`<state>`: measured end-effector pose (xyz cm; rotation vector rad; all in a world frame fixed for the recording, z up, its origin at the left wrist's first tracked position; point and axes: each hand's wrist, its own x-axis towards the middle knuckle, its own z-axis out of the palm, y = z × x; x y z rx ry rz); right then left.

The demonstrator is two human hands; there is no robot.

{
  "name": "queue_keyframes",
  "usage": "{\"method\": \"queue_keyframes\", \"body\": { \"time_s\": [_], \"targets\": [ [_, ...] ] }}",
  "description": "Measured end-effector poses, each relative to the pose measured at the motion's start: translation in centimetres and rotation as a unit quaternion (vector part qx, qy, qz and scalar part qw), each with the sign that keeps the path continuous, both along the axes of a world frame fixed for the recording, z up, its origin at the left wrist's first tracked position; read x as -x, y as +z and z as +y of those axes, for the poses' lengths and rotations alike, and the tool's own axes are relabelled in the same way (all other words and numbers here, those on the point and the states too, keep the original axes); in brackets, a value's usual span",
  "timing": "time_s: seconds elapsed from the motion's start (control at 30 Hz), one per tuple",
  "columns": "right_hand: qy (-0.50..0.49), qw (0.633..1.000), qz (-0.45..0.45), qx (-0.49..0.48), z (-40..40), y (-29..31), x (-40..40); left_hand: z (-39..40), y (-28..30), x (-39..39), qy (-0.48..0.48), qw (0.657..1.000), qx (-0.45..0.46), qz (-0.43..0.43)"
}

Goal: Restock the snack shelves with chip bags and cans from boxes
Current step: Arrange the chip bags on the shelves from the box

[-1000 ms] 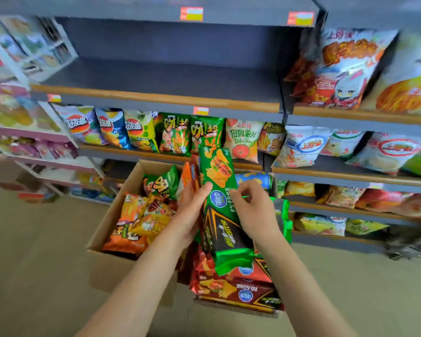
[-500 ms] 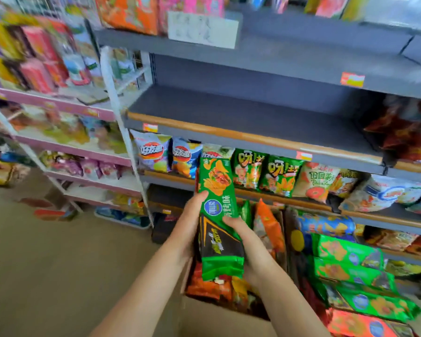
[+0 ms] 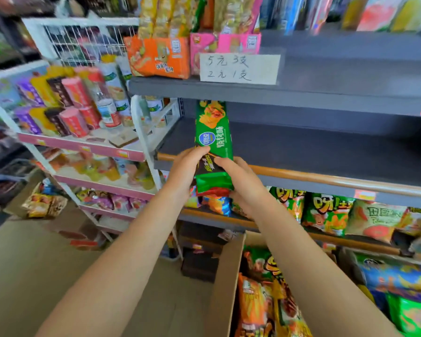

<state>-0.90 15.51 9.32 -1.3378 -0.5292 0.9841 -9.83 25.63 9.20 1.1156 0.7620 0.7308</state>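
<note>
We are holding a stack of green snack packs [image 3: 214,132] upright at the centre of the frame, its upper end standing in front of the dark grey shelf [image 3: 314,147] and its lower end level with that shelf's orange front rail [image 3: 326,177]. Our left hand [image 3: 188,170] is gripping the stack from the left side, thumb lying across the front face and fingers curled round the back. Our right hand [image 3: 241,181] is gripping it from the right, thumb pressing on the front face, remaining fingers wrapping underneath and behind; their tips are hidden. A red pack edge is showing below the green wrapper at the bottom of the stack.

The grey shelf behind the stack is showing bare surface toward the right of the frame. Directly above it, a handwritten paper price sign [image 3: 238,68] is hanging on the edge of the next shelf up, beside orange [image 3: 159,55] and pink display boxes [image 3: 225,43]. Below the rail, at right centre, green chip bags [image 3: 326,210] are standing in a row. At the bottom centre, an open cardboard box [image 3: 225,283] is holding orange chip bags [image 3: 253,307]. At the left of the frame, a white wire rack [image 3: 141,132] is carrying cup-shaped containers [image 3: 73,120], blurred.
</note>
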Motion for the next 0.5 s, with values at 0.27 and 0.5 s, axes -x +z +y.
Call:
{"method": "queue_keyframes", "body": {
  "time_s": [0.27, 0.5],
  "targets": [
    [-0.058, 0.998, -0.014, -0.013, 13.0, -0.7, -5.7, 14.6, -1.4, -5.8, -0.102, 0.995, -0.011, 0.014],
    [-0.06, 0.995, -0.085, -0.013, 23.8, -5.0, -9.2, 25.1, -5.2, -9.7, -0.126, 0.99, -0.057, -0.008]
  ]
}}
